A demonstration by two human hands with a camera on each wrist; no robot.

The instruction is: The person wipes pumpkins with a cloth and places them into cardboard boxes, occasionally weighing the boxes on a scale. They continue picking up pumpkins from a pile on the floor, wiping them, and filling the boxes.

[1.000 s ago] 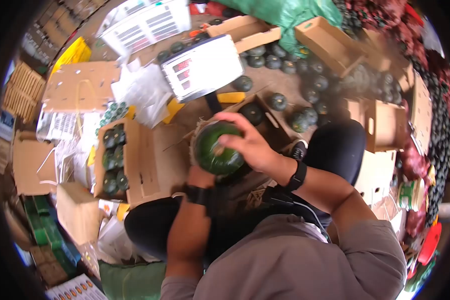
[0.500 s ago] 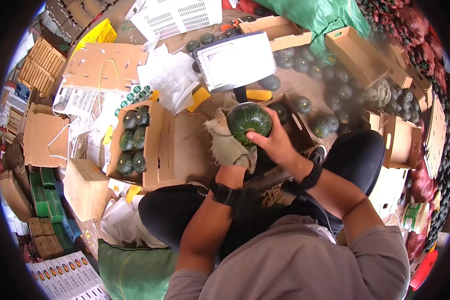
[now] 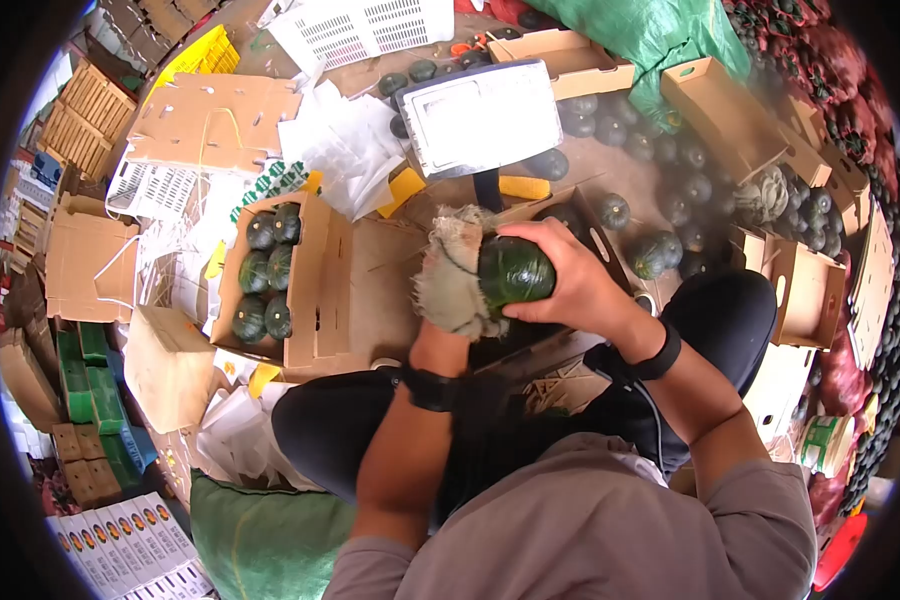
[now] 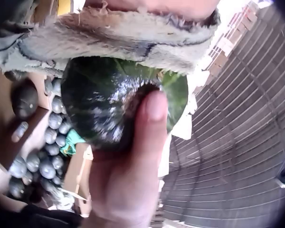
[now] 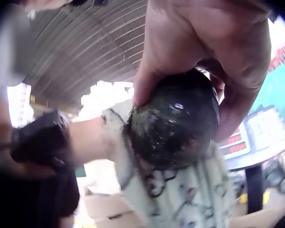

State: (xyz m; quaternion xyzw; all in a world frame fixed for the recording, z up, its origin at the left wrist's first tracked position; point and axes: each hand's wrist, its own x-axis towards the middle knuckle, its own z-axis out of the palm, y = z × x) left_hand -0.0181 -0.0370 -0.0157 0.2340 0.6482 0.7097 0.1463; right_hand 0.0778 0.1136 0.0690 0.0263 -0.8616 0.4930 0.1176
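Observation:
A dark green round squash (image 3: 516, 271) is held between both hands in front of the scale (image 3: 481, 117). The right hand (image 3: 582, 287) grips its right side, thumb on the near side and fingers over the far side. A frayed pale cloth (image 3: 456, 275) covers most of the left hand and lies against the squash's left side. Above the squash (image 4: 118, 102) in the left wrist view, the left hand (image 4: 156, 5) shows only partly over the cloth (image 4: 109, 38). From the top of the right wrist view, the right hand (image 5: 211, 45) curls round the squash (image 5: 175, 123).
Left of the hands is a carton (image 3: 300, 290) with several squashes (image 3: 260, 270). Beyond the hands stand a white crate (image 3: 365, 32) and an open carton (image 3: 567, 67). Loose squashes (image 3: 657, 254) lie on the floor at right, near empty cartons (image 3: 720, 115) and a green sack (image 3: 660, 40).
The squash has turned and moved down slightly between the hands. The cloth, earlier partly under it, now stands at its left side. The right hand has shifted over its right side.

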